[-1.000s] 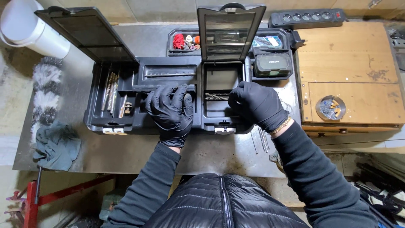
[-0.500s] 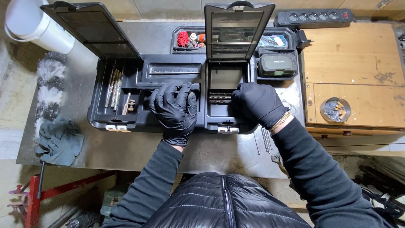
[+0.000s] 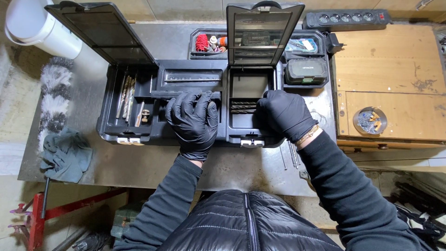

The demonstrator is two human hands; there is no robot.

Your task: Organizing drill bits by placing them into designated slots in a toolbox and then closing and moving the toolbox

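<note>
A black plastic toolbox [image 3: 139, 135] lies on a metal table with both clear lids [image 3: 104, 32] raised. My left hand [image 3: 193, 122], in a black glove, rests flat on the middle section of the box, fingers spread. My right hand [image 3: 284, 114], also gloved, sits at the right edge of the right compartment, fingertips touching dark drill bits [image 3: 242, 106] that lie across it. Whether the fingers grip a bit is hidden. The left compartment holds several long drill bits [image 3: 124, 95].
Behind the box stand small trays with red and orange parts [image 3: 206, 44] and a dark case [image 3: 304, 70]. A wooden box with an ashtray [image 3: 369, 120] is right. A white bucket [image 3: 35, 28], a brush [image 3: 53, 100] and a grey rag [image 3: 65, 155] are left. Loose bits [image 3: 291, 155] lie near the table's edge.
My right hand has shifted slightly at the drill bits in the right compartment; more bits now show. My left hand has stayed in place. The view moved a little.
</note>
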